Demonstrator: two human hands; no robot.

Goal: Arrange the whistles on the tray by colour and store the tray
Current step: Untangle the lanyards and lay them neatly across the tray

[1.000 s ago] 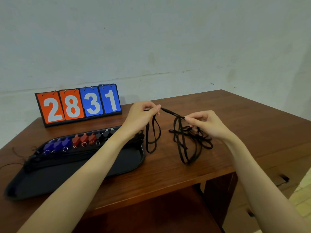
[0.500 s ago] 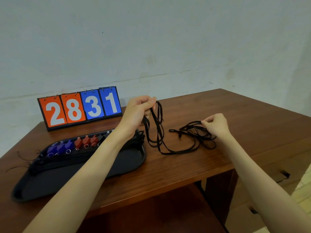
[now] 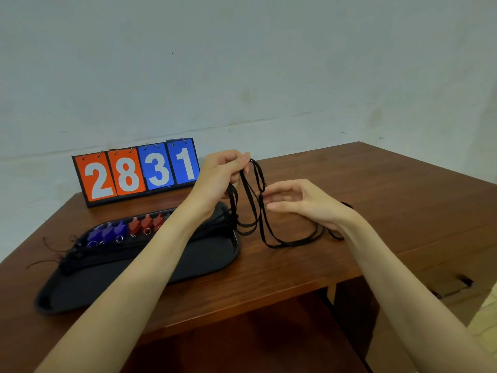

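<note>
While our left hand [image 3: 223, 173] lifts a bunch of black lanyard cords [image 3: 251, 205] above the worktop [image 3: 390, 200], its grip is closed tight around the top of the loops, fingers curled over them. Our right hand [image 3: 304, 204] comes in just beside the hanging strands with its grip wide, fingers spread and relaxed, holding nothing that we can make out. The loose ends trail down and across the wood under that right wrist.

Over on the black tray [image 3: 188, 265] we've got the whistles sitting in a row along the far edge: blue whistles [image 3: 107, 234] to the left, red whistles [image 3: 146, 224] next to them, and whatever comes after is hidden behind our left forearm. More cords lie bundled across the tray in front of the row. A flip scoreboard [image 3: 137, 172] reads 2831 behind it all.

Our read: we're gathering cords into one tidy coil. To do it well, we want the right hand to run down the strands and feed even loops up to the left, keeping tension light so no whistle gets dragged out of its colour group.
</note>
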